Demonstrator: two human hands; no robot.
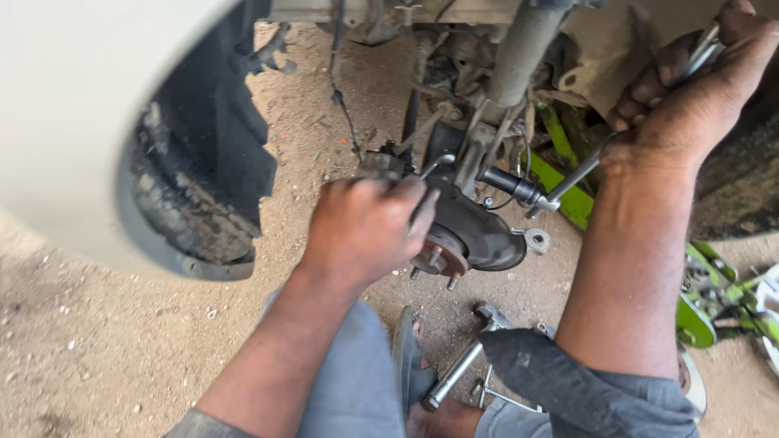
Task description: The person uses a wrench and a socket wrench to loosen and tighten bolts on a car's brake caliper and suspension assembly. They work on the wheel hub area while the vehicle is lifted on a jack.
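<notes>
My left hand [365,227] grips the top of a dark wheel hub and steering knuckle [475,231], with rusty wheel studs [434,264] poking out below my fingers. My right hand [698,97] is closed around the handle of a long silver ratchet wrench [580,174]. The wrench's black socket [507,182] sits on a bolt at the base of the grey strut [519,53], just right of the knuckle. My knees in grey trousers are at the bottom of the view.
A white car fender [89,122] with its black wheel-arch liner [203,154] fills the left. A green jack [714,300] stands at the right under the car. Metal tools [458,369] lie on the sandy ground by my foot.
</notes>
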